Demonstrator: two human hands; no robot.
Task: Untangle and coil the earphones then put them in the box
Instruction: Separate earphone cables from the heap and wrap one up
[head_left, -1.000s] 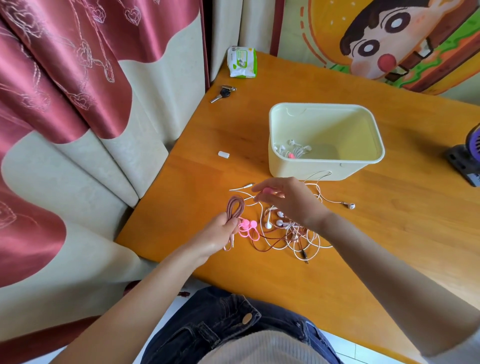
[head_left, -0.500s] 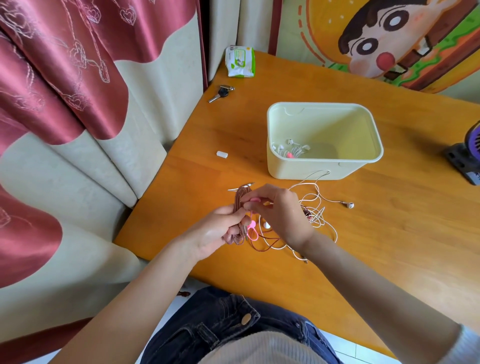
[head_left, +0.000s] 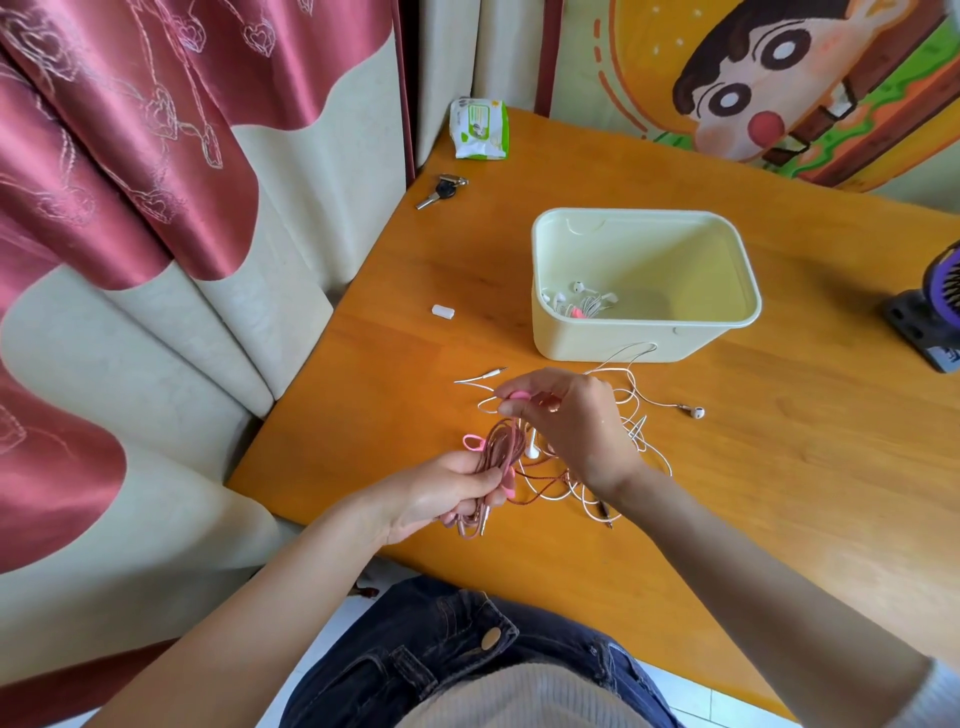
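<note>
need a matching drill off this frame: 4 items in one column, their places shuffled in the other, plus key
1. rose cable bundle
2. wipes pack
3. loose white earbud
4. coiled white earphones

A. inside the box
B. on the table, right of the right hand, which pinches a pink tie
C. gripped by the left hand
D. at the table's far left corner

Pairs: 1-C, 2-D, 3-B, 4-A

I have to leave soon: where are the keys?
Head view: the keys lie near the far left edge of the table, just nearer than the wipes pack, left of the cream box.
</note>
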